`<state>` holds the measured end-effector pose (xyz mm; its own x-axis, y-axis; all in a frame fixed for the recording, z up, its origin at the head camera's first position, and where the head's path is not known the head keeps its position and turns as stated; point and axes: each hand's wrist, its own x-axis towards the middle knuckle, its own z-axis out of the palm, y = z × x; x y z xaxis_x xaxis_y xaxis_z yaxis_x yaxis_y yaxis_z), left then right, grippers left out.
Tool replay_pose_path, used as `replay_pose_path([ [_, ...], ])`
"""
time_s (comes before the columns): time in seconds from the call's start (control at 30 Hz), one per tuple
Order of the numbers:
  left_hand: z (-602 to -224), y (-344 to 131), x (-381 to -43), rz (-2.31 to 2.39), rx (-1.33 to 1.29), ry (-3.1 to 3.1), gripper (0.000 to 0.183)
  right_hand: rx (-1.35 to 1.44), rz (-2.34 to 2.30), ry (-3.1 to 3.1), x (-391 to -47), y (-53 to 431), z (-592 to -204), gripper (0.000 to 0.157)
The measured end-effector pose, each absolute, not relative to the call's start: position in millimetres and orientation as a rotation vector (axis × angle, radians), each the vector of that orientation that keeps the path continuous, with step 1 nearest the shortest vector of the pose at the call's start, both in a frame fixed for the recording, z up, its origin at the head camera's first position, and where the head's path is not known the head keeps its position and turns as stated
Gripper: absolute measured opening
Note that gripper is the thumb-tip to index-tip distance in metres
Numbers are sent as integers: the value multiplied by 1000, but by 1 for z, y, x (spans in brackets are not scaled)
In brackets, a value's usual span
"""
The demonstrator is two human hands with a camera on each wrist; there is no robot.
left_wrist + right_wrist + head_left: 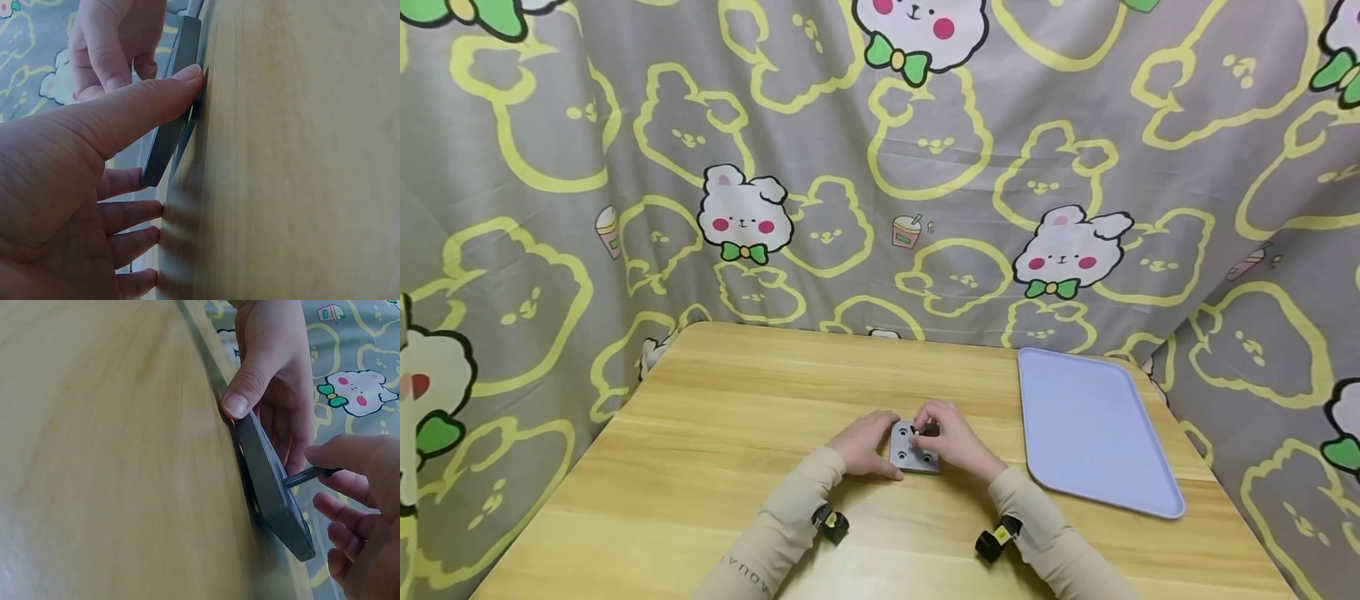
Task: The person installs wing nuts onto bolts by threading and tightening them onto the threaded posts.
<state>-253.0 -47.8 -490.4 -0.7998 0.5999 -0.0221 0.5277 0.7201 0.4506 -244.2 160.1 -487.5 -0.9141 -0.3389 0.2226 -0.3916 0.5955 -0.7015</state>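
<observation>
A small grey metal plate with rounded corners and several dark-ringed holes is at the middle of the wooden table. My left hand grips it from the left; in the left wrist view the thumb presses on its near edge while the other fingers reach to its far side. Between thumb and fingertips my right hand pinches a dark threaded screw. The screw's tip meets the plate's upper face, and its shank stands out from that face. The screw's head is mostly hidden by the fingers.
A light blue rectangular tray with a raised rim lies to the right on the wooden table. Behind the table hangs a grey patterned curtain. Each forearm wears a small black camera.
</observation>
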Motion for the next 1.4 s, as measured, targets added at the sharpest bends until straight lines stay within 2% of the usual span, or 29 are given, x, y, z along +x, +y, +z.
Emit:
replay_pose_path([
  [0.13, -487, -48, -252, 662, 929, 2756, 93, 641, 1246, -2778, -243, 162, -485, 20],
  [0.3, -486, -49, -251, 673, 937, 2755, 92, 764, 1385, -2777, -243, 169, -474, 34],
  [0.5, -486, -49, -251, 648, 928, 2765, 95, 937, 1466, -2808, -258, 184, -464, 31],
  [0.7, -486, -49, -251, 670, 928, 2764, 94, 1149, 1440, -2940, -275, 193, -458, 36],
  [1.4, -483, -49, -249, 678, 914, 2752, 96, 1247, 1372, -3072, -291, 186, -456, 37],
])
